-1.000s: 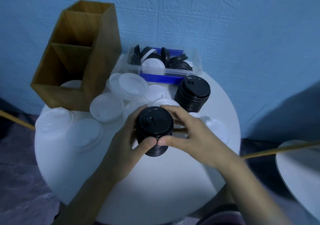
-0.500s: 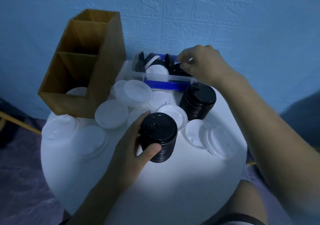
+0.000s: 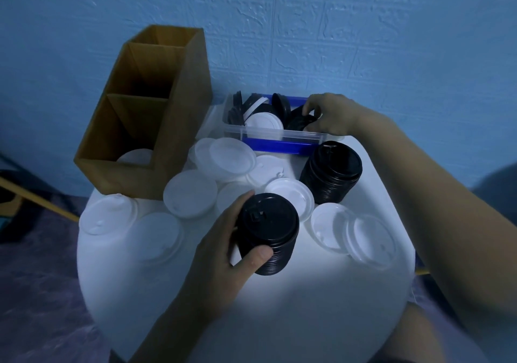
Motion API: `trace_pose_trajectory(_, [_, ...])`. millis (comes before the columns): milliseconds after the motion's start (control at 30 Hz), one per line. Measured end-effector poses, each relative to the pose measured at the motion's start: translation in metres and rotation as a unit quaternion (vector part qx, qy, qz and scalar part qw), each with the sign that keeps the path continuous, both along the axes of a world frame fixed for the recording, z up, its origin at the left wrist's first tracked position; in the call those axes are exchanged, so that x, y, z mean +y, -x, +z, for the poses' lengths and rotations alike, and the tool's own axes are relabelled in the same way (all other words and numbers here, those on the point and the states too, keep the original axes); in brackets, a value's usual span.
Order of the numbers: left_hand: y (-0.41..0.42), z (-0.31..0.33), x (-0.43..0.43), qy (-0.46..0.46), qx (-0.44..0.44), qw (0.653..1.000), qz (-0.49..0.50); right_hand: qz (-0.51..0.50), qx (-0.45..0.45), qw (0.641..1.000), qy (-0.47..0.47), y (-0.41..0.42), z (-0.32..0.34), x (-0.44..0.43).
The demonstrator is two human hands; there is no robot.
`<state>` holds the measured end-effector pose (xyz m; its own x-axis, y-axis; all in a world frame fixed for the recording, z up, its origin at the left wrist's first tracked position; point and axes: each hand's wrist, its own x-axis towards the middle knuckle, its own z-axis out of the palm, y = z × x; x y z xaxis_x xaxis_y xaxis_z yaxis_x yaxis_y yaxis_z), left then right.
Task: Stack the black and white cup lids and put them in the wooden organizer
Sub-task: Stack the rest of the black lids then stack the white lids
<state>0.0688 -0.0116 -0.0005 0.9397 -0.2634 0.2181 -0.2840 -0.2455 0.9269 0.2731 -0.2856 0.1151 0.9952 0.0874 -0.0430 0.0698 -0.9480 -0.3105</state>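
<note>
The right hand (image 3: 331, 118) has dropped into the far bin (image 3: 275, 134), pinching a black lid (image 3: 300, 122). It likely tops the black stack (image 3: 268, 231) the left hand (image 3: 221, 250) grips.

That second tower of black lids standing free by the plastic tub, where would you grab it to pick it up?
Circle the black lid stack round its ribbed side, about mid-height, from the right. It is an upright column of loose lids, so pinching the top would likely lift only one. The tub stands behind it; a white lid lies at its left foot.
</note>
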Motion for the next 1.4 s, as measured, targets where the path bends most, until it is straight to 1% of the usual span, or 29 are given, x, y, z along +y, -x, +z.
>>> trace_pose_trajectory(100, [-0.001, -0.001, 0.001, -0.004, 0.003, 1.000, 0.004, 0.000, 0.002, 0.998, -0.061, 0.001, 0.000, -0.001])
trace_pose_trajectory(167, [-0.001, -0.001, 0.002, -0.005, 0.004, 1.000, 0.004, -0.005, 0.010, 0.997, -0.082, 0.002, 0.001, -0.002])
trace_pose_trajectory(233, [0.000, 0.000, 0.001, -0.005, 0.005, 1.000, 0.003, -0.011, -0.002, 0.993, -0.119, 0.002, 0.002, -0.005])
trace_pose_trajectory(300, [0.000, 0.001, 0.001, -0.005, 0.002, 1.000, 0.001, -0.020, -0.028, 0.978, -0.204, 0.005, 0.007, -0.008])
trace_pose_trajectory(367, [-0.001, 0.001, 0.001, -0.009, 0.001, 1.000, 0.002, -0.025, -0.053, 0.955, -0.290, 0.013, 0.015, -0.009])
trace_pose_trajectory(467, [-0.001, 0.001, 0.002, -0.008, 0.004, 1.000, 0.001, -0.013, -0.059, 0.929, -0.365, 0.036, 0.027, -0.003])
trace_pose_trajectory(533, [0.000, 0.003, 0.001, -0.005, 0.007, 1.000, -0.002, 0.001, -0.052, 0.920, -0.389, 0.057, 0.037, 0.003])
trace_pose_trajectory(600, [0.001, 0.004, 0.000, 0.000, 0.012, 1.000, -0.003, 0.026, -0.028, 0.912, -0.408, 0.083, 0.045, 0.011])
trace_pose_trajectory(700, [0.000, 0.005, 0.001, 0.009, 0.019, 1.000, -0.007, 0.082, 0.060, 0.886, -0.452, 0.126, 0.040, 0.027])
trace_pose_trajectory(767, [0.001, 0.005, 0.000, 0.006, 0.015, 1.000, -0.016, 0.097, 0.104, 0.888, -0.437, 0.151, 0.025, 0.037])
trace_pose_trajectory(800, [0.001, 0.005, 0.000, 0.006, 0.011, 1.000, -0.016, 0.097, 0.112, 0.892, -0.426, 0.160, 0.016, 0.040])
trace_pose_trajectory(933, [0.001, 0.003, 0.000, 0.005, 0.006, 1.000, -0.004, 0.079, 0.107, 0.894, -0.429, 0.185, -0.008, 0.046])
trace_pose_trajectory(1033, [0.003, 0.001, 0.000, -0.006, -0.005, 1.000, -0.008, 0.074, 0.084, 0.909, -0.401, 0.196, -0.015, 0.054])
trace_pose_trajectory(1100, [0.003, 0.002, 0.000, -0.006, -0.013, 1.000, -0.009, 0.055, 0.040, 0.936, -0.345, 0.203, -0.012, 0.059])
trace_pose_trajectory(1167, [0.003, 0.002, 0.000, -0.010, -0.023, 1.000, -0.008, 0.025, 0.007, 0.973, -0.229, 0.211, -0.005, 0.065])
trace_pose_trajectory(1233, [0.003, 0.003, 0.000, -0.025, -0.038, 0.999, 0.001, 0.011, 0.008, 0.991, -0.131, 0.221, 0.002, 0.076])
trace_pose_trajectory(1300, [0.003, 0.003, 0.000, -0.038, -0.043, 0.998, 0.002, 0.015, 0.013, 0.995, -0.102, 0.226, 0.007, 0.084])
trace_pose_trajectory(1400, [0.004, 0.003, -0.001, -0.021, -0.021, 1.000, -0.005, 0.026, 0.022, 0.993, -0.116, 0.224, 0.012, 0.079])
